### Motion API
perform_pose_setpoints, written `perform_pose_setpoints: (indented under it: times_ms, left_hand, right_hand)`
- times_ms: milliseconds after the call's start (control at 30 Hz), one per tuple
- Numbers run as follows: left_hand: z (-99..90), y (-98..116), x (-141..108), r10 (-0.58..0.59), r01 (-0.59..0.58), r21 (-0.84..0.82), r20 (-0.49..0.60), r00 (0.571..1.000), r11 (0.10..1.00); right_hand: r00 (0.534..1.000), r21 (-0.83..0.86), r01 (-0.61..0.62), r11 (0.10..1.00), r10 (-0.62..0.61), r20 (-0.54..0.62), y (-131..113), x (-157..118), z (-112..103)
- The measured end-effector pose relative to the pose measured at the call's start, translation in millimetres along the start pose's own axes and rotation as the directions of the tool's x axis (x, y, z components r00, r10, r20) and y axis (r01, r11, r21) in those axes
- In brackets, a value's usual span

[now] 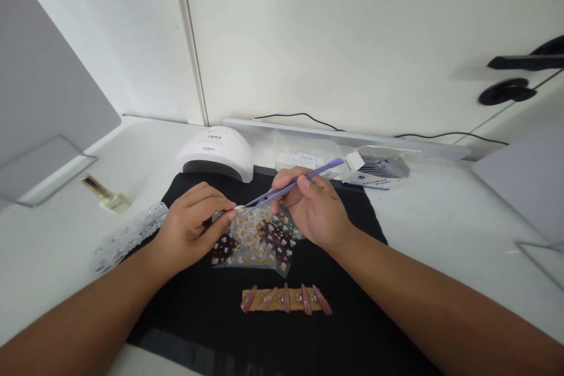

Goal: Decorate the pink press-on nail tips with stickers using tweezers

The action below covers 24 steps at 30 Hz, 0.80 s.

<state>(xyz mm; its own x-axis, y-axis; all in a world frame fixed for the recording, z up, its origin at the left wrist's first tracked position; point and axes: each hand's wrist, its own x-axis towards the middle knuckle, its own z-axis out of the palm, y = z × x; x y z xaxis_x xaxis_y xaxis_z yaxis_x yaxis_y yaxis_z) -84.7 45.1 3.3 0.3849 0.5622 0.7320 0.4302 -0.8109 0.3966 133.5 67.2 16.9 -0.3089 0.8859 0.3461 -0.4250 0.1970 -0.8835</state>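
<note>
One glossy white tabletop (440,211) extends beyond both sides of a matte black mat (189,317), backed by a pale wall (330,29). Over the mat, the left hand (189,223) pinches a small white piece (239,210), its grip together on it; the right hand (319,208) has its grip clamped on slanted purple metal tweezers (293,185), tips at that piece. A domed white nail lamp (215,150) straddles the mat's far-left edge; an open carton (376,170) sits by its far-right corner. Toward the left edge lie a ridged clear plastic tray (130,238) and gold-capped bottle (114,202). Mid-mat, glossy patterned sticker sheets (255,241) overlap; nearer, five pointed pink false nails (286,298) cross a tan strip (275,301).
</note>
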Motion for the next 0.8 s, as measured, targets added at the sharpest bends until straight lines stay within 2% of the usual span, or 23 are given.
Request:
perform_pose_setpoints:
  times_ms: [267,467,800]
  left_hand:
    - [-3.7,3.7,0.8,0.002,0.000,0.036,-0.053,0.999,0.999]
    - [-2.7,1.6,0.7,0.032,-0.030,0.040,-0.035,0.999,0.999]
    - [-2.7,-1.2,-1.0,0.054,-0.056,0.042,0.037,0.998,0.998]
  right_hand:
    - [0.999,0.005,-0.037,0.999,0.037,0.002,0.6,1.8,-1.3]
    - [1.000,0.000,-0.028,1.000,0.028,-0.014,0.2,4.1,-3.1]
    - [0.996,0.054,-0.041,0.998,0.037,0.083,1.8,1.3,-3.3]
